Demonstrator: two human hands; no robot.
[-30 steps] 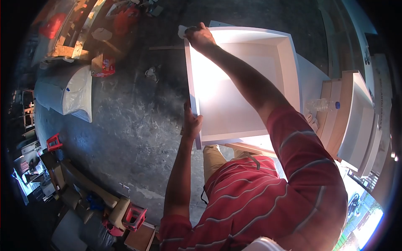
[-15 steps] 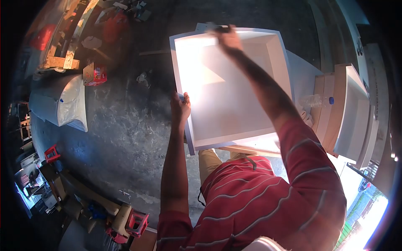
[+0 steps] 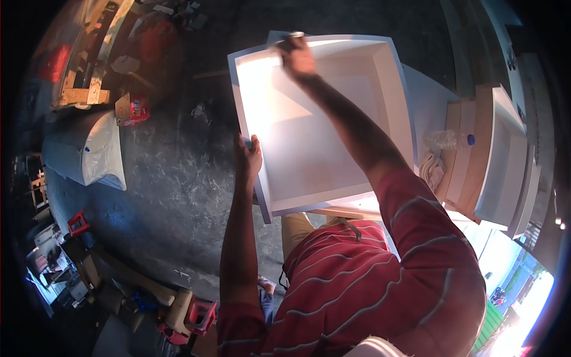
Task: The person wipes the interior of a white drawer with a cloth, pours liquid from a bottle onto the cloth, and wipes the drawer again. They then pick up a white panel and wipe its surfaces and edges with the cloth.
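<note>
A white drawer box lies open side up in front of me, with bright light on its left inner side. My left hand is closed round the left wall of the drawer, thumb inside and fingers outside. At the far wall, near the far left corner, my right hand is closed on a small dark object. Motion smears that object, so its kind does not show. It appears to touch the top edge of the far wall.
On the right, a clear plastic bottle with a blue cap lies beside a crumpled cloth. More white drawer boxes stand beyond. A red carton, a wrapped panel and red stools are on the concrete floor to the left.
My right hand has moved left along the far wall with the dark object. The drawer and my left hand appear slightly further left in view.
</note>
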